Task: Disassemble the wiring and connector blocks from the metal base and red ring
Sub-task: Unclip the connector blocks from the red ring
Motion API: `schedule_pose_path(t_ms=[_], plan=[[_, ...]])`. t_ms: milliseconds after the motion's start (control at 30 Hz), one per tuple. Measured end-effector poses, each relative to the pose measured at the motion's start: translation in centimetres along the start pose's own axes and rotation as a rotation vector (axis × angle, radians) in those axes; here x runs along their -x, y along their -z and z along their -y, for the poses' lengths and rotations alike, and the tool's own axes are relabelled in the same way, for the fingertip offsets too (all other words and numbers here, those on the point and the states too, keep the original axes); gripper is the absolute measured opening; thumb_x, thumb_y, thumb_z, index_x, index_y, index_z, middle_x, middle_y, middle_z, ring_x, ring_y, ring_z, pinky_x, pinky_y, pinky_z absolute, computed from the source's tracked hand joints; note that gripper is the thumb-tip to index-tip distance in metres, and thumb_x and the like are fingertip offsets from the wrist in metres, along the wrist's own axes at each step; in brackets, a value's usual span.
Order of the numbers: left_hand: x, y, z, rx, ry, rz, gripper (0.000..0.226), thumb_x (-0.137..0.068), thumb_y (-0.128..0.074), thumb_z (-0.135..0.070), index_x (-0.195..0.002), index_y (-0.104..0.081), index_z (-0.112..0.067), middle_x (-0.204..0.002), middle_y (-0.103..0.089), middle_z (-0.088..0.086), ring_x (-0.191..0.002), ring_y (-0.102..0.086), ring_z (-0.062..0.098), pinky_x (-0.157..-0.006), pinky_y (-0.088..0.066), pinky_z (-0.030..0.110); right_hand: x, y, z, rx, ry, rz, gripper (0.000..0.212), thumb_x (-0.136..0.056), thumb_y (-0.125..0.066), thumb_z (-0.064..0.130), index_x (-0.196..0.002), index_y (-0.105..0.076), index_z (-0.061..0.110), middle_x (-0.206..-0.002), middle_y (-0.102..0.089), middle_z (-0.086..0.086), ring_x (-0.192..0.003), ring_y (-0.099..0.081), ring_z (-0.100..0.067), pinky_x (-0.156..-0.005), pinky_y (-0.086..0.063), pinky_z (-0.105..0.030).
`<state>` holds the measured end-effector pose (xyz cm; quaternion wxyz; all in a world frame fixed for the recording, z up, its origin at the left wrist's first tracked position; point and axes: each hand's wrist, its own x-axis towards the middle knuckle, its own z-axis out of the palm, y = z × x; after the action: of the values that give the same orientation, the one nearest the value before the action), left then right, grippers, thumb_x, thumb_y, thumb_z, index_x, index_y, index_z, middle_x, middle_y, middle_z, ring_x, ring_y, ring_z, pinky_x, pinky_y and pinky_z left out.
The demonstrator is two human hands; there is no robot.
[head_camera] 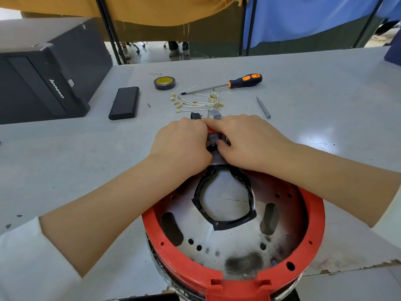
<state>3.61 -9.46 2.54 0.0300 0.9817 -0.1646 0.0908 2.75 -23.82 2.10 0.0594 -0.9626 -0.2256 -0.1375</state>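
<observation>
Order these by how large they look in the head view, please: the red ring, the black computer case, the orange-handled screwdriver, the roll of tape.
1. red ring, though it lies nearest the camera, which enlarges it
2. black computer case, close behind in apparent size
3. orange-handled screwdriver
4. roll of tape

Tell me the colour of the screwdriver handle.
Black with orange inserts, on the screwdriver; the head view, the only one, shows it.

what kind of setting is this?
Probably a workshop or lab bench: a grey worktable carrying an orange-and-black-handled screwdriver, a roll of black electrical tape and loose white wires with brass terminals, beside a black Lenovo desktop computer case.
</observation>
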Motion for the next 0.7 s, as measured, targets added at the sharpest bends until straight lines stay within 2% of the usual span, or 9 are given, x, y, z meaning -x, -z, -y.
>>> schedule_pose_path(t_ms=[167, 300, 367, 433, 500, 567, 600, 667, 700], plan=[[-0.2, 0.1, -0.2, -0.022, -0.016, -0.026, 0.012, -0.077, -0.054, -0.018, -0.078, -0.041, -0.018, -0.060, -0.031, 0.000, -0.058, -0.031, 0.021, -0.042, -0.018, 0.024, -0.5, -0.2, 0.4, 0.064, -0.025, 0.017, 0.046, -0.089, -0.042, 0.019, -0.134, -0.042, 0.025, -0.107, -0.063, -0.012, -0.095, -0.058, -0.036, -0.075, -0.048, -0.044], [0.0, 0.1, 0.0, 0.029, -0.029, -0.034, 0.011, -0.081, -0.050, -0.020, -0.078, -0.040, -0.021, -0.067, -0.041, -0.001, -0.059, -0.032, 0.022, -0.042, -0.018, 0.025, -0.4, 0.1, 0.2, 0.009, -0.044, 0.019, 0.045, -0.087, -0.044, 0.017, -0.131, -0.047, 0.024, -0.105, -0.063, -0.010, -0.096, -0.058, -0.034, -0.075, -0.046, -0.038], [0.0, 0.0, 0.1, 0.068, -0.018, -0.044, 0.002, -0.084, -0.048, -0.020, -0.083, -0.046, -0.021, -0.076, -0.050, 0.003, -0.065, -0.039, 0.025, -0.043, -0.019, 0.026, -0.3, 0.4, 0.2, -0.109, -0.074, 0.004, 0.041, -0.083, -0.047, 0.017, -0.123, -0.055, 0.024, -0.100, -0.065, -0.006, -0.094, -0.058, -0.030, -0.071, -0.043, -0.035], [0.0, -0.1, 0.2, 0.074, -0.015, -0.050, 0.012, -0.086, -0.046, -0.020, -0.095, -0.054, -0.016, -0.088, -0.059, 0.010, -0.074, -0.051, 0.030, -0.047, -0.024, 0.030, -0.2, 0.9, 0.5, -0.253, -0.136, 0.027, 0.036, -0.081, -0.052, 0.021, -0.116, -0.060, 0.025, -0.101, -0.067, -0.001, -0.095, -0.059, -0.026, -0.077, -0.045, -0.035], [0.1, -0.3, 0.4, 0.061, -0.030, -0.046, 0.018, -0.088, -0.045, -0.020, -0.103, -0.053, -0.015, -0.097, -0.062, 0.012, -0.085, -0.058, 0.034, -0.054, -0.028, 0.031, -0.3, 1.4, 0.5, -0.395, -0.249, 0.076, 0.037, -0.079, -0.054, 0.029, -0.115, -0.062, 0.029, -0.102, -0.067, 0.008, -0.095, -0.060, -0.016, -0.082, -0.046, -0.030], [0.5, -0.3, 0.5, 0.052, -0.051, -0.046, 0.014, -0.089, -0.045, -0.020, -0.102, -0.050, -0.016, -0.098, -0.062, 0.011, -0.086, -0.058, 0.034, -0.052, -0.024, 0.032, -0.6, 2.0, 0.5, -0.578, -0.355, 0.125, 0.038, -0.079, -0.054, 0.032, -0.116, -0.063, 0.027, -0.097, -0.066, 0.014, -0.086, -0.062, -0.004, -0.077, -0.047, -0.021], [0.6, -0.3, 0.6, 0.053, -0.057, -0.044, 0.011, -0.089, -0.045, -0.021, -0.099, -0.048, -0.017, -0.097, -0.062, 0.010, -0.085, -0.058, 0.033, -0.051, -0.022, 0.032, -0.8, 2.2, 0.3, -0.657, -0.396, 0.147, 0.033, -0.083, -0.054, 0.030, -0.113, -0.065, 0.021, -0.098, -0.068, 0.009, -0.083, -0.063, -0.004, -0.076, -0.048, -0.019], [0.9, -0.3, 0.6, 0.057, -0.063, -0.041, 0.008, -0.089, -0.046, -0.021, -0.097, -0.047, -0.018, -0.097, -0.063, 0.008, -0.084, -0.057, 0.032, -0.054, -0.024, 0.032, -1.1, 2.6, -0.1, -0.722, -0.471, 0.211, 0.031, -0.092, -0.055, 0.030, -0.108, -0.068, 0.007, -0.107, -0.070, -0.009, -0.097, -0.065, -0.016, -0.093, -0.047, -0.028], [1.0, -0.2, 0.6, 0.060, -0.064, -0.037, 0.008, -0.089, -0.045, -0.020, -0.097, -0.047, -0.018, -0.098, -0.063, 0.007, -0.081, -0.056, 0.032, -0.055, -0.026, 0.032, -1.1, 2.7, -0.3, -0.739, -0.502, 0.259, 0.032, -0.094, -0.055, 0.033, -0.105, -0.069, 0.007, -0.108, -0.069, -0.012, -0.103, -0.064, -0.021, -0.098, -0.045, -0.034]])
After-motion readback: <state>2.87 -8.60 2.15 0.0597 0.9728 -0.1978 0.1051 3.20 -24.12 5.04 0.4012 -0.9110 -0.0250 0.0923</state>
